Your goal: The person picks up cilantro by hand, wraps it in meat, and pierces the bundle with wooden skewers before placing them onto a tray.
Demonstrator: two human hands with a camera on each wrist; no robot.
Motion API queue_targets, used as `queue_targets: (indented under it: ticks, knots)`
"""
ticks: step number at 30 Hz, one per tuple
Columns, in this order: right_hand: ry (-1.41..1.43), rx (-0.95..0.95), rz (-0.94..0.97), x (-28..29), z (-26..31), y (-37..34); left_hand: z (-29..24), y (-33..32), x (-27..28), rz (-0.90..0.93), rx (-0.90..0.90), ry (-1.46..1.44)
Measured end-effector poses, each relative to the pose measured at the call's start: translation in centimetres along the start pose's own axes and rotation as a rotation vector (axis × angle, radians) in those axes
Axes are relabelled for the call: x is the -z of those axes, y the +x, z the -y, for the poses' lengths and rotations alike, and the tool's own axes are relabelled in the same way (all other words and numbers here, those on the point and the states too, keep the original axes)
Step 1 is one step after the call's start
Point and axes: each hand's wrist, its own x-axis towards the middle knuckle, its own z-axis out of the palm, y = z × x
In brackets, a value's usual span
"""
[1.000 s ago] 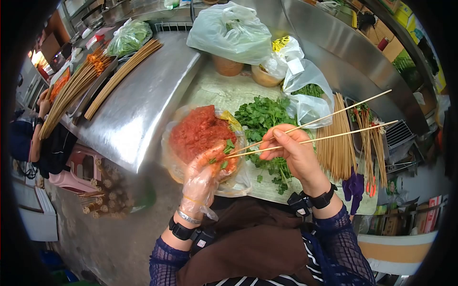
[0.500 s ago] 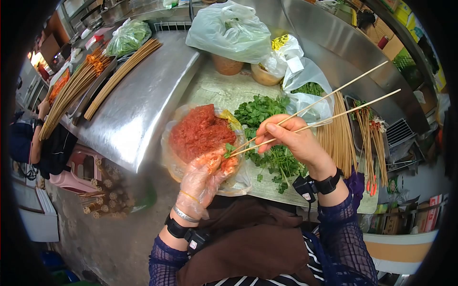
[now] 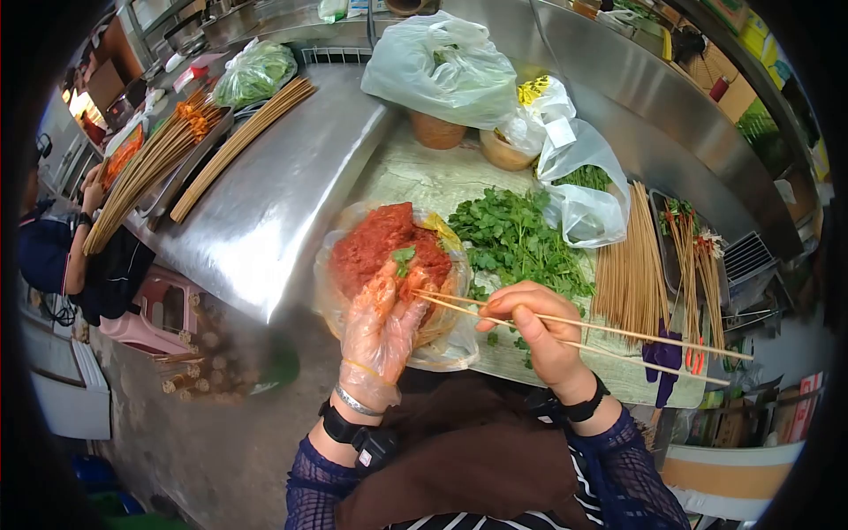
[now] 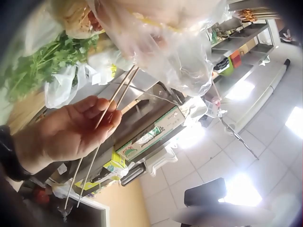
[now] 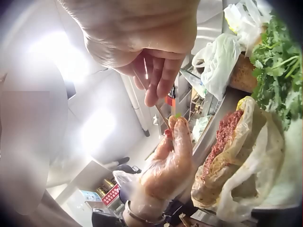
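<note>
In the head view my left hand (image 3: 375, 331), in a clear plastic glove smeared red, is raised at the near side of the bowl of red minced meat (image 3: 384, 243). Its fingers pinch a bit of red meat (image 5: 168, 134) with a green herb leaf (image 3: 404, 255) at the fingertips. My right hand (image 3: 543, 340), bare, holds two thin bamboo skewers (image 3: 636, 334) between thumb and fingers. The skewer points meet the left fingertips, and their long ends stick out to the lower right. Leafy coriander (image 3: 517, 238) lies beside the bowl.
Many bare skewers (image 3: 632, 274) lie at the right, next to a tray of skewered food (image 3: 685, 238). Plastic bags (image 3: 450, 66) stand at the back. On the steel counter (image 3: 274, 194) are more skewers (image 3: 243, 146). Another person (image 3: 62, 247) is at far left.
My right hand has moved lower, and the skewers have swung from pointing up-right to down-right. The left hand has turned, its fingertips now more upward. The head view has shifted slightly.
</note>
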Motion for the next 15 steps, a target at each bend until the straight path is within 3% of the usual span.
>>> queue_targets:
  ticks: [7, 15]
  knots:
    - [-0.016, 0.086, -0.032, -1.4, -0.6, -0.7, 0.6, -0.1, 0.0, -0.006, -0.026, -0.006]
    - [-0.338, 0.257, -0.003, -2.7, -0.2, -0.5, 1.1, 0.3, 0.0, 0.001, -0.134, 0.085]
